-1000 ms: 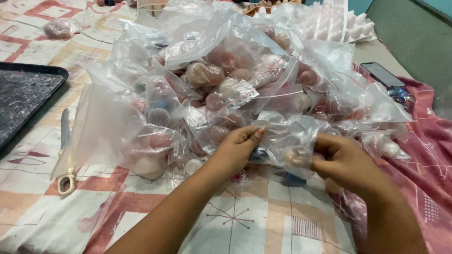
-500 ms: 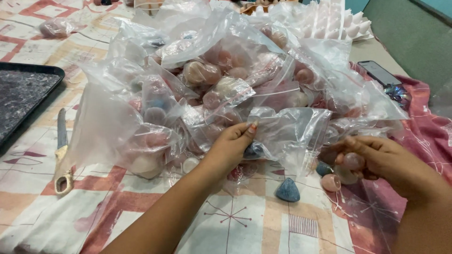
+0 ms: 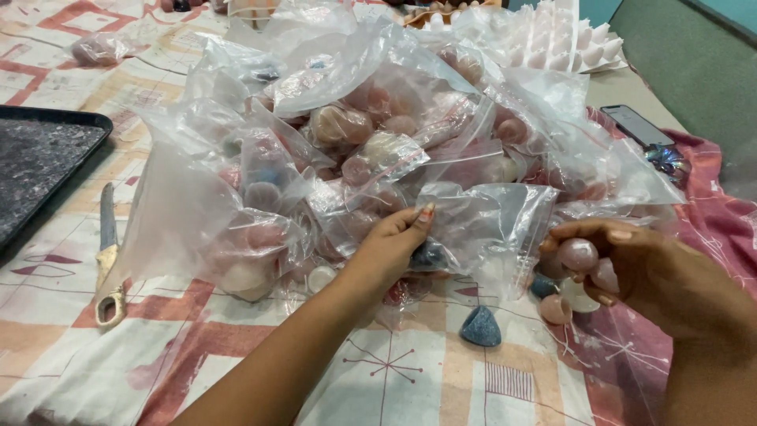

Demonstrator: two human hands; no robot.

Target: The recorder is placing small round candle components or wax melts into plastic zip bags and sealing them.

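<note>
A: Bags, a whole heap of clear plastic ones, fill the middle of the patterned tablecloth, each stuffed with rounded pink, cream and bluish stones. To my eye the heap leans toward the near edge, so a tug on a low bag could bring others sliding down.

B: And the dark tray on the far left?

A: Well apart from the hands. Behind the heap a white moulded tray shows, and a phone lies on the pink cloth at the right. A knife with a pale handle lies just beside the heap on the left; a bag slipping that way could land on its blade.

B: What about loose stones?

A: A blue-grey wedge-shaped stone sits alone on the tablecloth between the two forearms. A pale pink one and a bluish one lie just beside the right hand. I would say any of them could roll off the near edge if the cloth is pulled.

B: The hands?

A: The left hand is closed on the front bag, pinching the plastic with a dark stone under the fingers. The right hand is curled loosely around two pink egg-shaped stones, fingers half folded, not clenched. That slack hold could let one drop.
</note>
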